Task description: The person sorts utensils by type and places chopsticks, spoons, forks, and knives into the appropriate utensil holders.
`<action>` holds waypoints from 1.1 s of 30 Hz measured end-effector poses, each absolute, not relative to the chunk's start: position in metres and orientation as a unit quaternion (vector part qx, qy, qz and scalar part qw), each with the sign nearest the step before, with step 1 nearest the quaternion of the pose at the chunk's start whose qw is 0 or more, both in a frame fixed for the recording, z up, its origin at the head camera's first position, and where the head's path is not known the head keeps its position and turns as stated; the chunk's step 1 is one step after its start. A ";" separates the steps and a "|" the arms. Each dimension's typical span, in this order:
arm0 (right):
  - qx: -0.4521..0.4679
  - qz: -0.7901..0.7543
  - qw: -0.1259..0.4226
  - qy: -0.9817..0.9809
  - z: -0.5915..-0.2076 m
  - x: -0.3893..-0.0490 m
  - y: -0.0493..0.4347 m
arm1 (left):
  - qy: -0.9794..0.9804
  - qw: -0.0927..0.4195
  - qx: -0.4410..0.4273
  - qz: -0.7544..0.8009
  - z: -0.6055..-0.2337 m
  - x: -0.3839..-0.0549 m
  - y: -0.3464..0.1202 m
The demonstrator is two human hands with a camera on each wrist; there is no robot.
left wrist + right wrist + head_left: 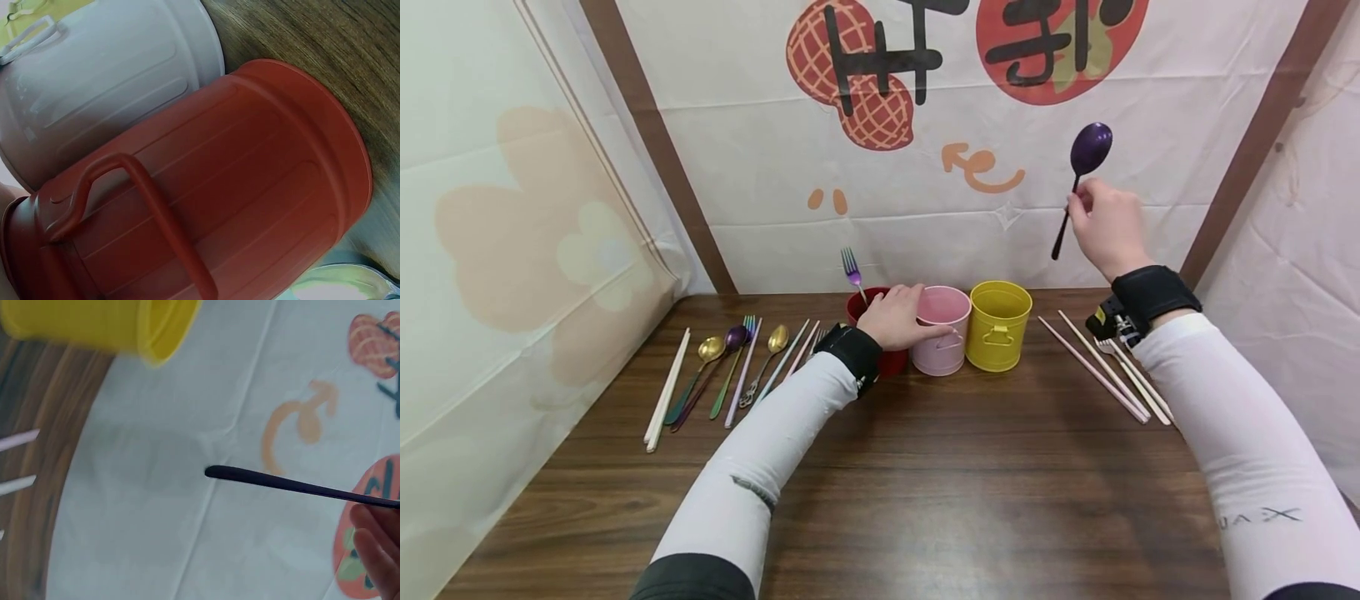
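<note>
Purple spoon (1091,150): I see it raised above the surface (970,483), up and right of the yellow pail (994,357).
Long axis: steep, tilted; bowl up and rightward, handle tip down-left in my head view.
Right hand (1108,225): fingertips pinched on the handle, below the bowl.
Left hand (891,318): fingers extended, thumb apart, over the red pail (892,364) and pink pail (936,360); grip unconfirmed.
Right sleeve (1217,433): lettering, I make out "X".
Backdrop (925,192): dark characters, cropped, unreadable to me.
</note>
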State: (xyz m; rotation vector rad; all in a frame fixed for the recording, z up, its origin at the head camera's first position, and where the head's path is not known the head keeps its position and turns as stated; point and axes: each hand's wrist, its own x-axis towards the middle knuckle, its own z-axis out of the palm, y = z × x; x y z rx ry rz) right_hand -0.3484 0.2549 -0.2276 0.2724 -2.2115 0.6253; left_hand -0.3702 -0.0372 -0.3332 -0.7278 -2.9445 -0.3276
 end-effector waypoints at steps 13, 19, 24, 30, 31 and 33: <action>0.201 0.342 0.404 -0.824 -0.241 -0.339 0.197 | -0.965 0.044 -0.236 -0.105 -0.332 -0.368 -0.037; 0.246 0.341 0.400 -0.815 -0.267 -0.340 0.176 | -0.965 0.046 -0.234 -0.109 -0.331 -0.366 -0.037; 0.258 0.346 0.369 -0.823 -0.294 -0.343 0.167 | -0.965 0.049 -0.231 -0.110 -0.331 -0.366 -0.037; 0.250 0.337 0.337 -0.843 -0.320 -0.343 0.160 | -0.965 0.049 -0.233 -0.110 -0.333 -0.368 -0.038; 0.245 0.332 0.333 -0.848 -0.323 -0.343 0.158 | -0.965 0.049 -0.234 -0.109 -0.334 -0.369 -0.038; 0.233 0.319 0.326 -0.859 -0.329 -0.343 0.156 | -0.965 0.051 -0.235 -0.108 -0.334 -0.369 -0.038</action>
